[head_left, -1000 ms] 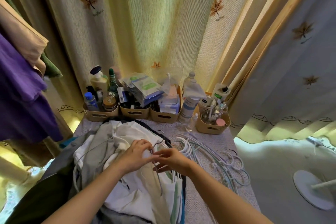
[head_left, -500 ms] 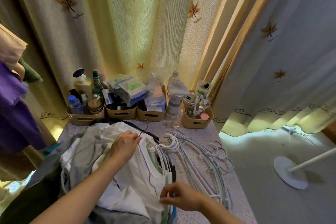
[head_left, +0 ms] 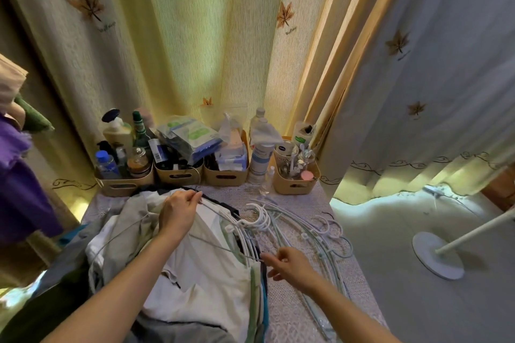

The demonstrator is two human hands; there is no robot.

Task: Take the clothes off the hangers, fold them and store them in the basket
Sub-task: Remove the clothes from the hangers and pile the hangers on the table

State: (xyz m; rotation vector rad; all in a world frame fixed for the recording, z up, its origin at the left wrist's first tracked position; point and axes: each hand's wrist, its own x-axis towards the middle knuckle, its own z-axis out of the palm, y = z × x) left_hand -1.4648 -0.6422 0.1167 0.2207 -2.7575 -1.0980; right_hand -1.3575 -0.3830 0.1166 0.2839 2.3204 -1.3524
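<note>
White garment (head_left: 200, 273) tops the clothes pile on the table's (head_left: 301, 309) left; the right hand (head_left: 291, 266) pinches one end of its wire hanger (head_left: 223, 247), and the left hand (head_left: 178, 214) pinches the hook. Empty hangers (head_left: 281, 220) spread toward the right edge, open floor (head_left: 390, 287) beyond. Labels in the far bins (head_left: 225, 177) blur past reading.

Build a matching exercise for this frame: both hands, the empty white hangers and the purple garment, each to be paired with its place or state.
1 left hand
2 right hand
3 empty white hangers
4 purple garment

A lying on the table, right of the clothes pile
B pinching the wire hanger at its near corner
C hanging at the view's left edge
D gripping the wire hanger's far end

Pairs: 1-D, 2-B, 3-A, 4-C.
</note>
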